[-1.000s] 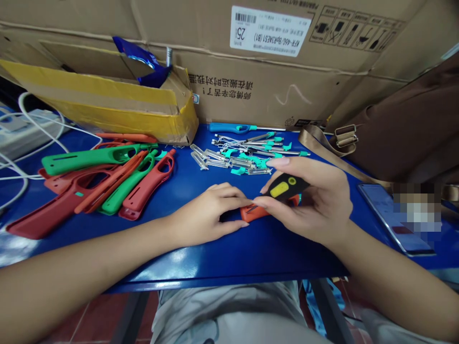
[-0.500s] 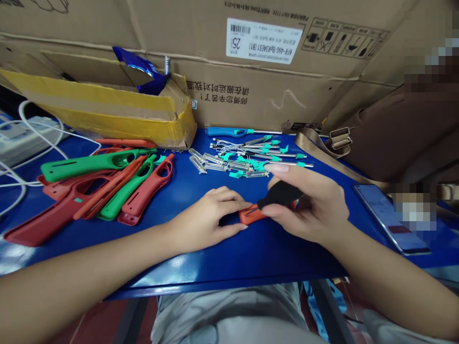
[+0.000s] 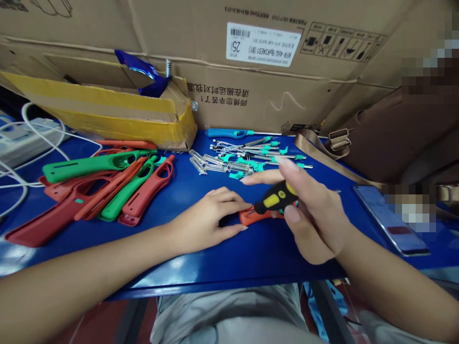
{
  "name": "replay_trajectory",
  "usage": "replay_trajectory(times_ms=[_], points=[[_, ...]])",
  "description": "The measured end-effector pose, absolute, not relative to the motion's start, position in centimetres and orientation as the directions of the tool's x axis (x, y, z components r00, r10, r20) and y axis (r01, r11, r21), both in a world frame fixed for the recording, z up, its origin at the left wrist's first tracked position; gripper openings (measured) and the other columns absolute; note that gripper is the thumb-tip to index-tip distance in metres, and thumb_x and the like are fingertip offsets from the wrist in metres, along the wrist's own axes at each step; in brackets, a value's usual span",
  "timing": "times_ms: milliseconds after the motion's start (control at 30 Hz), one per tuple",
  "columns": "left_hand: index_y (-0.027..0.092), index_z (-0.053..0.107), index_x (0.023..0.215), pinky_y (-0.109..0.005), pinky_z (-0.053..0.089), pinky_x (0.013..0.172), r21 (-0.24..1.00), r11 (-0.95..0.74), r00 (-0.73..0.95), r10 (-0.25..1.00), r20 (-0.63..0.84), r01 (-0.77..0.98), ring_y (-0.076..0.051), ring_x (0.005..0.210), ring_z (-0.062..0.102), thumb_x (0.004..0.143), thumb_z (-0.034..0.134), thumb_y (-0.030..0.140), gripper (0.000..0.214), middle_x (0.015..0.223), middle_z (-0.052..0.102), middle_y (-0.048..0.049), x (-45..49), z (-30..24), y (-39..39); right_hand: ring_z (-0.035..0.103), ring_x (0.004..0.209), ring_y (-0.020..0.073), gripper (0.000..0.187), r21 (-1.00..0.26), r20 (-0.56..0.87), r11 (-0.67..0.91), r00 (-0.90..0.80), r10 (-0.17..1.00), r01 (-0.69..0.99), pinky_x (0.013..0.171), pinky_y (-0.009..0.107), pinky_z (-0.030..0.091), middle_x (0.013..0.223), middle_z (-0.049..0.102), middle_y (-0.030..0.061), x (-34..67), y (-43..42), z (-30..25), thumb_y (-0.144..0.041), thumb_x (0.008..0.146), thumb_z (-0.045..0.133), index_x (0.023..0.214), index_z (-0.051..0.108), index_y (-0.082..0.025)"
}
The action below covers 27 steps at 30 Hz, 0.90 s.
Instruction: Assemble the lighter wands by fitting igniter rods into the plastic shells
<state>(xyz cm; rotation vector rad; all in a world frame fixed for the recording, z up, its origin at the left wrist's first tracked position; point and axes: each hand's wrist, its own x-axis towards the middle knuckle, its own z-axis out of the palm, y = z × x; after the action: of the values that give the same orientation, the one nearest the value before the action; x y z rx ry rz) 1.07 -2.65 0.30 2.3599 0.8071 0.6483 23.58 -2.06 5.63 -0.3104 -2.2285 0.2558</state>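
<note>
The left hand (image 3: pixel 211 212) pinches one end of an orange lighter (image 3: pixel 260 218) on the blue table (image 3: pixel 215 265), while the right hand (image 3: pixel 319 217) grasps a screwdriver (image 3: pixel 274 198), tip at that end.

We lose much of the orange casing (image 3: pixel 254 219), at the left hand (image 3: pixel 217 212), behind the screwdriver (image 3: pixel 275 198) and right hand (image 3: pixel 319 215). Screwdriver tip (image 3: pixel 250 212) too small (contact: we can't tell). Right of the right hand, pixel blocks (image 3: pixel 416 210) mask part of the phone (image 3: pixel 392 222); brown fabric (image 3: pixel 383 138) cut off.
</note>
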Motion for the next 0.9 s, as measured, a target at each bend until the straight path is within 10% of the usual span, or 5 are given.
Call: replay_trajectory(times_ms=[233,400,633,767,900], points=[[0.021,0.069,0.118,-0.04,0.049,0.098,0.654,-0.653,0.701,0.665,0.256,0.381,-0.023,0.11,0.062,0.094,0.069,0.027,0.024,0.118,0.069,-0.0069,1.05,0.29,-2.63,0.068,0.062,0.0174,0.048,-0.139,0.8,0.959,-0.543,0.256,0.246,0.055,0.029,0.057,0.073,0.072,-0.0008,23.18,-1.68,5.64,-0.026,0.095,0.067,0.142,0.055,-0.022],[0.021,0.067,0.124,-0.041,0.048,0.099,0.628,-0.667,0.702,0.664,0.257,0.401,-0.024,0.111,0.061,0.094,0.07,0.028,0.031,0.119,0.069,-0.0076,1.02,0.19,-2.61,0.075,0.089,0.0187,0.054,-0.363,0.739,0.923,-0.564,0.369,0.128,0.078,0.035,0.064,0.122,0.073,0.0078,23.42,-1.78,5.48,-0.018,0.104,0.038,0.158,0.035,-0.026],[0.02,0.068,0.123,-0.04,0.049,0.1,0.633,-0.667,0.694,0.666,0.273,0.392,-0.023,0.108,0.062,0.093,0.069,0.024,0.031,0.119,0.07,-0.0079,1.03,0.27,-2.7,0.07,0.066,0.0184,0.045,-0.078,0.8,0.956,-0.554,0.229,0.283,0.056,0.029,0.058,0.083,0.076,0.0045,23.49,-1.84,6.03,-0.027,0.096,0.065,0.14,0.058,-0.019],[0.023,0.068,0.125,-0.043,0.047,0.104,0.644,-0.658,0.702,0.666,0.254,0.391,-0.025,0.114,0.061,0.093,0.07,0.026,0.033,0.124,0.069,-0.0081,0.95,0.27,-2.66,0.075,0.099,0.0231,0.057,-0.254,0.771,0.952,-0.559,0.306,0.172,0.077,0.038,0.064,0.13,0.071,0.0133,23.54,-1.91,5.65,-0.016,0.1,0.042,0.156,0.039,-0.019],[0.023,0.069,0.119,-0.042,0.049,0.101,0.648,-0.655,0.698,0.668,0.258,0.388,-0.023,0.11,0.061,0.092,0.071,0.026,0.027,0.118,0.07,-0.0066,0.95,0.27,-2.63,0.073,0.085,0.0203,0.049,-0.26,0.817,0.954,-0.493,0.298,0.146,0.072,0.034,0.063,0.104,0.077,0.0083,23.24,-1.53,5.43,-0.017,0.095,0.059,0.143,0.054,-0.021]])
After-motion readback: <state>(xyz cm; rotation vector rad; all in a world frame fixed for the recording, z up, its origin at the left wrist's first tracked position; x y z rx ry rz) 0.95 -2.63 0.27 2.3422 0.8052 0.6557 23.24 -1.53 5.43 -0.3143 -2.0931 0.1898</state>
